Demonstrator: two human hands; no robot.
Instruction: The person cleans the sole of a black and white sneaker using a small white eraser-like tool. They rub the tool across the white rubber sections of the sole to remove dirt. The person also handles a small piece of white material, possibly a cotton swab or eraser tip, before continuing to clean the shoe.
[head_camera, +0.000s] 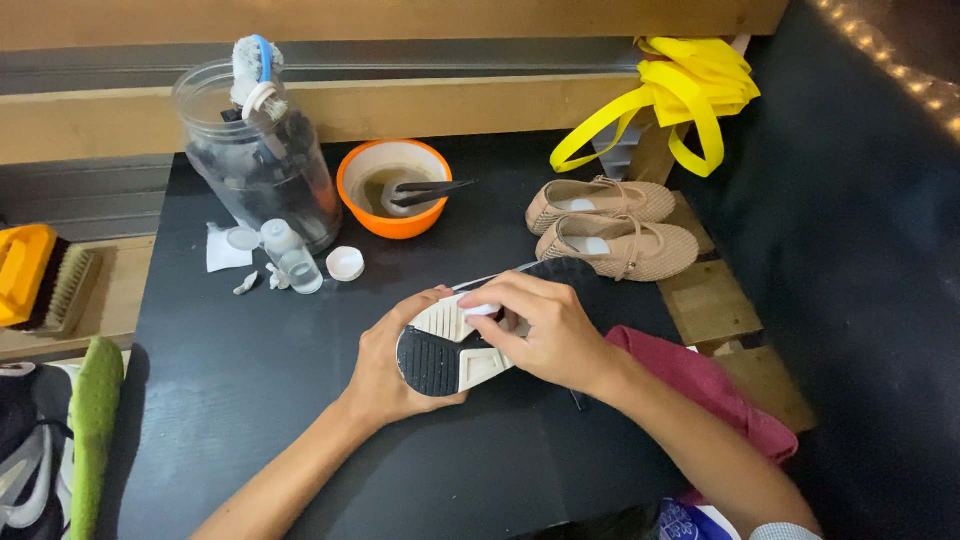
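Shoe (470, 340) upper hidden, only sole showing; middle covered by right hand (545, 335). Small white thing under fingertips (482, 309) unidentifiable. Orange brush (35, 275), green cloth (95, 420) cut by left edge.

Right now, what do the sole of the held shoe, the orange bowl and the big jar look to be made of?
Shoe sole: likely rubber, matte, with a black ribbed heel patch and cream grooved sections. Orange bowl: probably plastic, smooth and slightly glossy, with an even colour and a pale inside. Big jar: clear plastic or glass, which I cannot tell; it is see-through, with dark contents showing.

Shoe-cleaning workshop: brushes (258, 75), shoes (610, 230), cleaning bowl (393, 187).
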